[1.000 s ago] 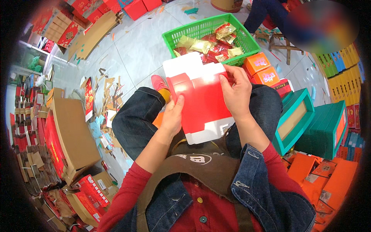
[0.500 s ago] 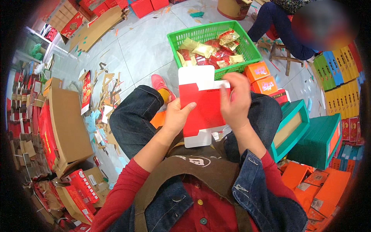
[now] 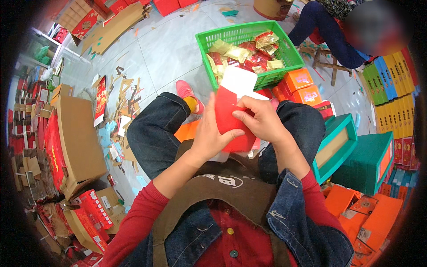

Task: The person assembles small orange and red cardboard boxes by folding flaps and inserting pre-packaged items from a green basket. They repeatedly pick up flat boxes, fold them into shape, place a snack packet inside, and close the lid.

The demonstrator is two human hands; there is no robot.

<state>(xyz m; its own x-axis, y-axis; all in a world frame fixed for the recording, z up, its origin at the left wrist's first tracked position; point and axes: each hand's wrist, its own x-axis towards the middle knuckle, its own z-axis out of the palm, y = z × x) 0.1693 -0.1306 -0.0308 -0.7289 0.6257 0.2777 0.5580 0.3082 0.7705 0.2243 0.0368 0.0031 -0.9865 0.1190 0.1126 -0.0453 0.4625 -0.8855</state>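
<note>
Over my lap, both hands hold a red folding carton [image 3: 226, 107] with white flaps, partly squared up and tilted. My left hand [image 3: 209, 135] is wrapped round its left side, the thumb lying across the red face. My right hand [image 3: 262, 119] grips the right edge near the upper flaps, its fingers bent. A white flap [image 3: 239, 80] stands up at the far end, overlapping the near side of a green plastic basket [image 3: 290, 54]. Red and gold wrapped packets [image 3: 240, 53] fill that basket.
Orange boxes [image 3: 297, 80] sit right of the basket. Teal boxes [image 3: 365, 163] and orange cartons [image 3: 372, 218] lie to my right. A large cardboard box [image 3: 82, 147] and paper scraps [image 3: 129, 95] are on the left. Another person's leg [image 3: 316, 33] shows by a wooden stool [image 3: 328, 65].
The flat-looking carton has turned and narrowed, its sides folding in. My right hand has come down onto its right edge, and my left hand has slid up the left side.
</note>
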